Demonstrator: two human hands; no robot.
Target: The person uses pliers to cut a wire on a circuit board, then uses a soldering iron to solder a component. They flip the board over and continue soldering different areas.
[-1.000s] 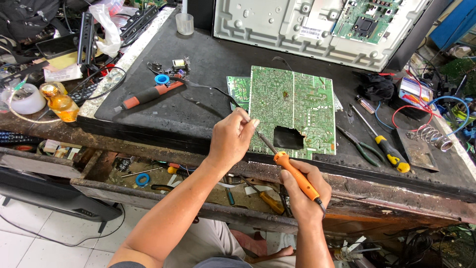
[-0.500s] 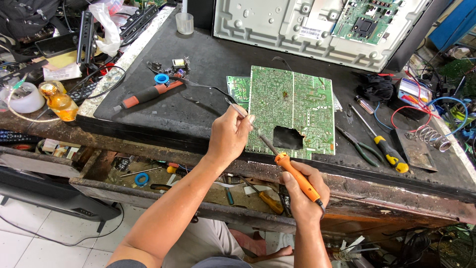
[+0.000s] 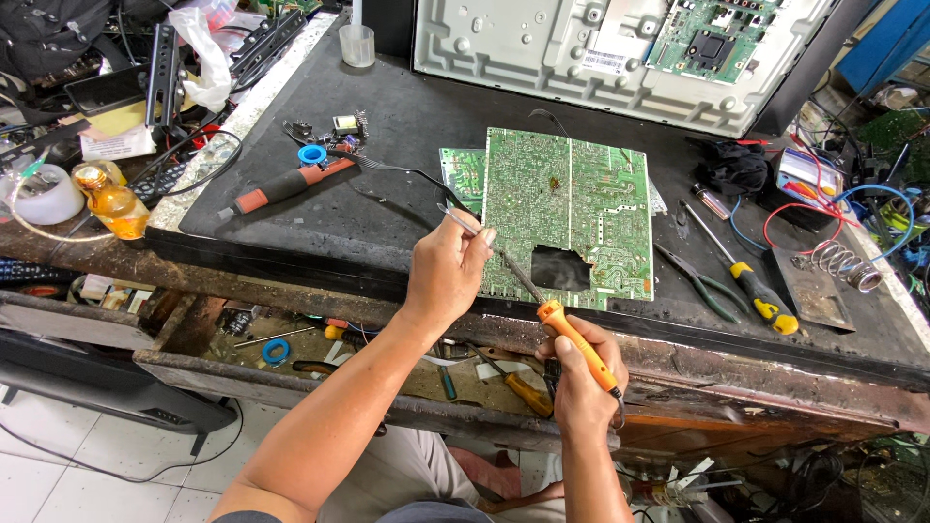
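A green circuit board (image 3: 572, 208) with a jagged hole near its front edge lies solder-side up on the black bench mat (image 3: 407, 107). My left hand (image 3: 448, 271) pinches a thin strand of solder wire (image 3: 457, 220) at the board's front left corner. My right hand (image 3: 581, 383) grips an orange-handled soldering iron (image 3: 572, 334) whose metal tip points up and left toward the board, close to my left fingers.
A red-handled tool (image 3: 286, 184) and a blue solder spool (image 3: 312, 154) lie at left. Pliers (image 3: 697, 283), a yellow-handled screwdriver (image 3: 751, 286) and a coil stand (image 3: 841, 263) sit at right. A TV back panel (image 3: 581, 48) stands behind. A tool-filled drawer (image 3: 291, 339) is below.
Both hands stay at the board's front left corner; the iron tip and solder wire have shifted only slightly.
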